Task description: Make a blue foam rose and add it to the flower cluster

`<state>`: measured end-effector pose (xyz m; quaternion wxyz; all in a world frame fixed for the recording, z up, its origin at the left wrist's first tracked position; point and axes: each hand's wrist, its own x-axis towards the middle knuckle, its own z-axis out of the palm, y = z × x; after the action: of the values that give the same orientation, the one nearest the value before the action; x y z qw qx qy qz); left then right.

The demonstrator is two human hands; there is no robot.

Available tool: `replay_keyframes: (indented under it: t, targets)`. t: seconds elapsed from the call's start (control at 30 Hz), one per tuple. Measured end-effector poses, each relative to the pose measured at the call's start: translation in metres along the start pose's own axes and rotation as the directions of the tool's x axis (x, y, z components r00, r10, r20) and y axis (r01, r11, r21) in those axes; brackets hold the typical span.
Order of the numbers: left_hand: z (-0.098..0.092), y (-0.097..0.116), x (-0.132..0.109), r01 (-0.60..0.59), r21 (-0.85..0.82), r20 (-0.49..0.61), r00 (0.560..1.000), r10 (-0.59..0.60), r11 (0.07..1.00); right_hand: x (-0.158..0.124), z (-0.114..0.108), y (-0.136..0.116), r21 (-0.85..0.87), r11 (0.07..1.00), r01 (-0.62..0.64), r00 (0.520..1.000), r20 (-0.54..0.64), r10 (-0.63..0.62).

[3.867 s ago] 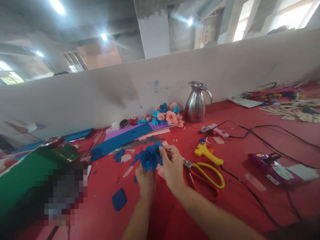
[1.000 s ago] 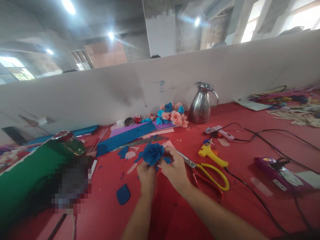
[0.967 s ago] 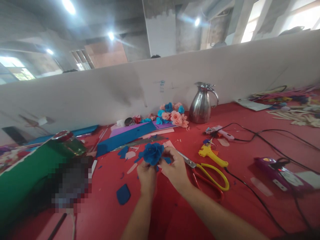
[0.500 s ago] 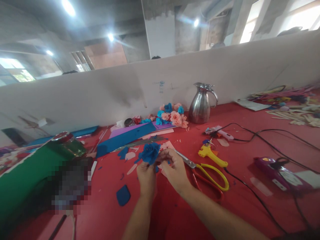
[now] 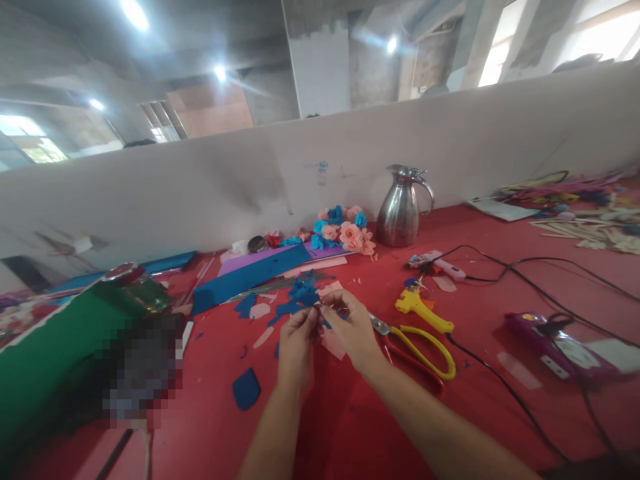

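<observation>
Both hands are working on 1 blue foam rose (image 5: 302,293), holding it just above the red table (image 5: 350,427). The left hand (image 5: 295,343) and right hand (image 5: 353,327) are each pinching its underside, fingers (image 5: 306,319) narrowed onto the base, and the bloom is tipping away from the camera. I'd say the trick is squeezing only the base, never the petals, and turning it slowly so the layers sit evenly. The scissors (image 5: 415,347) and yellow glue gun (image 5: 417,310) are lying just right of the hands.
</observation>
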<state>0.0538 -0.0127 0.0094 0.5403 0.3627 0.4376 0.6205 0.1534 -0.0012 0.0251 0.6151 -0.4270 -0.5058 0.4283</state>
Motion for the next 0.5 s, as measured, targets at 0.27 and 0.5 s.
replay_keyframes:
  t: [0.27,0.5]
  targets:
    - [-0.001,-0.004,0.001,-0.040,-0.061,0.031,0.999,0.042,0.997,0.000,0.000,-0.005,0.017,0.999,-0.043,0.999,0.003,0.043]
    - [-0.004,0.009,0.003,0.022,-0.052,0.095,0.995,-0.017,0.998,0.001,-0.002,-0.011,0.278,0.885,-0.373,0.921,0.226,0.317]
